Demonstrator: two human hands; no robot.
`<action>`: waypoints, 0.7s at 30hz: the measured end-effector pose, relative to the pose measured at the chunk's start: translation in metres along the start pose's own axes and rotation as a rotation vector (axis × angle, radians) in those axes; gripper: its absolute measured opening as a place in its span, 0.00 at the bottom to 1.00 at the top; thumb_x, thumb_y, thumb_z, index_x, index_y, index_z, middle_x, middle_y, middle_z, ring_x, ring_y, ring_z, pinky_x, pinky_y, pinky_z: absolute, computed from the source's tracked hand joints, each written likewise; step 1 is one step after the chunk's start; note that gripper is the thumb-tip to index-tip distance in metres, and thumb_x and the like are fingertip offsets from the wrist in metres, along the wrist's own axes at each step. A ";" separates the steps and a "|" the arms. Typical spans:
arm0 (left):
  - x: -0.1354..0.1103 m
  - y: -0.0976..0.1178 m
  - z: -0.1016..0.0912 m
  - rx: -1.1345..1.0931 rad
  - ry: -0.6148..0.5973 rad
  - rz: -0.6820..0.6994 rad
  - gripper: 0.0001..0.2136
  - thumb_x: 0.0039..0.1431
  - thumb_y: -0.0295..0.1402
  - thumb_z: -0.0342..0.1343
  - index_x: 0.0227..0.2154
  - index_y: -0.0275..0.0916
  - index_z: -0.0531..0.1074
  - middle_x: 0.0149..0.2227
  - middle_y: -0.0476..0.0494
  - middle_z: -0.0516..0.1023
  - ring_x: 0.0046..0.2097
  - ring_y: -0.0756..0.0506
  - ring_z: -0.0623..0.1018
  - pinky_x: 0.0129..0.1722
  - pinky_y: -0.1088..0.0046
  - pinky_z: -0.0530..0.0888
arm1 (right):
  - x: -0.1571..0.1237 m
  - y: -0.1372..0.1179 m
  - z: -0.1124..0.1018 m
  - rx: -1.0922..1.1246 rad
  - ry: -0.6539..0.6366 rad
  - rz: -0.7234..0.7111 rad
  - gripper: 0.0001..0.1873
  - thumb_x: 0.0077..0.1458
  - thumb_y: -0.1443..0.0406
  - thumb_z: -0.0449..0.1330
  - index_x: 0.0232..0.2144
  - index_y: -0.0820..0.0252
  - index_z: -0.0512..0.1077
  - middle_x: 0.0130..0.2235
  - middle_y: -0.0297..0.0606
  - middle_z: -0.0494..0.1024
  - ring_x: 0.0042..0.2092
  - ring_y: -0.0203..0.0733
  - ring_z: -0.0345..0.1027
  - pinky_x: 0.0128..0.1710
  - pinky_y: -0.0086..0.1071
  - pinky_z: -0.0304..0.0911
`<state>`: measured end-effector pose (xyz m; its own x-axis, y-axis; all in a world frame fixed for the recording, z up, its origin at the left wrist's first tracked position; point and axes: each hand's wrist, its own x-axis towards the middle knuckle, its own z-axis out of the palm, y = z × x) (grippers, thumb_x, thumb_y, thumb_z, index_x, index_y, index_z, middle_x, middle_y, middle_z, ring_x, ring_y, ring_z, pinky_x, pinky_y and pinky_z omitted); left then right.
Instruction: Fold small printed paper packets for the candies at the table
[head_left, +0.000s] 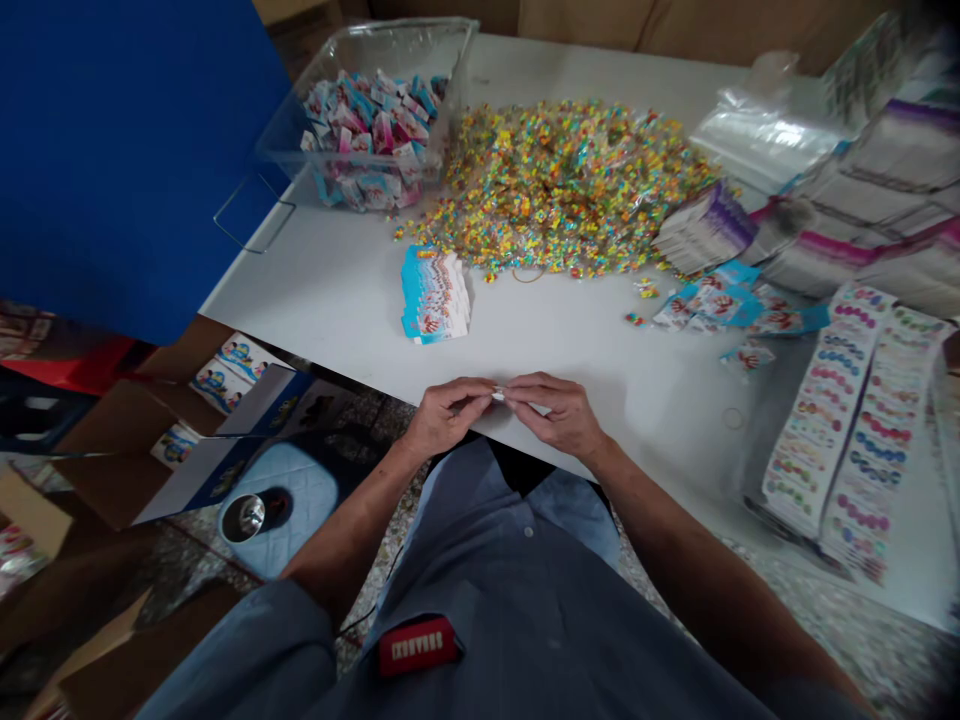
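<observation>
My left hand (pixel 455 408) and my right hand (pixel 553 408) meet at the table's near edge. Their fingertips pinch the two ends of a small whitish piece (pixel 498 393); fingers cover most of it, so its kind does not show. Just beyond them lies a fanned stack of flat blue-and-white printed cartons (pixel 436 295). Behind that spreads a wide heap of small colourful wrapped pieces (pixel 577 185), mostly yellow. Several blue-and-white printed packets (pixel 720 297) lie to the right of the heap.
A clear plastic bin (pixel 281 150) of small folded boxes stands at the back left. On the right are sticker strips (pixel 829 400), bundled purple-edged cards (pixel 709 230) and clear bags (pixel 765 135). Opened cartons (pixel 112 450) and a stool (pixel 300 490) bearing a metal cup (pixel 244 518) are below left.
</observation>
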<state>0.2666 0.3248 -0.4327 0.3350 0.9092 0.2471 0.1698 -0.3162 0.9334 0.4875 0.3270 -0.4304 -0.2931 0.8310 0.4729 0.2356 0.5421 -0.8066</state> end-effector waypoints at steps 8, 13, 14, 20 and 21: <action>0.014 0.009 -0.017 0.110 -0.149 0.059 0.08 0.64 0.32 0.60 0.43 0.43 0.82 0.46 0.40 0.84 0.47 0.45 0.83 0.51 0.64 0.79 | 0.008 -0.009 -0.006 -0.015 -0.092 0.031 0.12 0.59 0.68 0.63 0.42 0.47 0.83 0.41 0.35 0.85 0.41 0.41 0.80 0.43 0.40 0.78; 0.025 0.014 -0.026 0.141 -0.286 0.078 0.09 0.66 0.31 0.58 0.44 0.43 0.82 0.45 0.41 0.85 0.46 0.46 0.83 0.49 0.66 0.80 | 0.009 -0.010 -0.007 -0.030 -0.113 0.024 0.13 0.60 0.69 0.62 0.43 0.48 0.83 0.41 0.36 0.85 0.41 0.41 0.80 0.43 0.39 0.78; 0.026 0.013 -0.026 0.147 -0.284 0.083 0.09 0.66 0.31 0.58 0.44 0.42 0.82 0.44 0.41 0.85 0.45 0.46 0.84 0.49 0.66 0.80 | 0.008 -0.010 -0.006 -0.036 -0.108 0.020 0.13 0.60 0.69 0.62 0.43 0.48 0.83 0.42 0.36 0.85 0.41 0.41 0.80 0.43 0.38 0.78; 0.024 0.008 -0.023 0.073 -0.229 0.096 0.08 0.66 0.32 0.59 0.41 0.39 0.82 0.42 0.39 0.85 0.44 0.47 0.84 0.47 0.70 0.80 | 0.001 -0.004 -0.002 -0.108 -0.035 -0.116 0.13 0.61 0.71 0.61 0.44 0.52 0.81 0.43 0.38 0.85 0.41 0.39 0.80 0.43 0.35 0.78; 0.023 0.007 -0.023 0.060 -0.227 0.095 0.08 0.66 0.32 0.59 0.41 0.39 0.83 0.43 0.39 0.85 0.44 0.47 0.84 0.46 0.71 0.80 | -0.001 -0.003 -0.001 -0.132 -0.037 -0.152 0.14 0.60 0.72 0.61 0.45 0.53 0.81 0.44 0.38 0.84 0.42 0.39 0.80 0.43 0.35 0.78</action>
<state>0.2544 0.3496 -0.4142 0.5505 0.7928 0.2615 0.1803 -0.4188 0.8900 0.4881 0.3253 -0.4283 -0.3682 0.7341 0.5705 0.3046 0.6750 -0.6720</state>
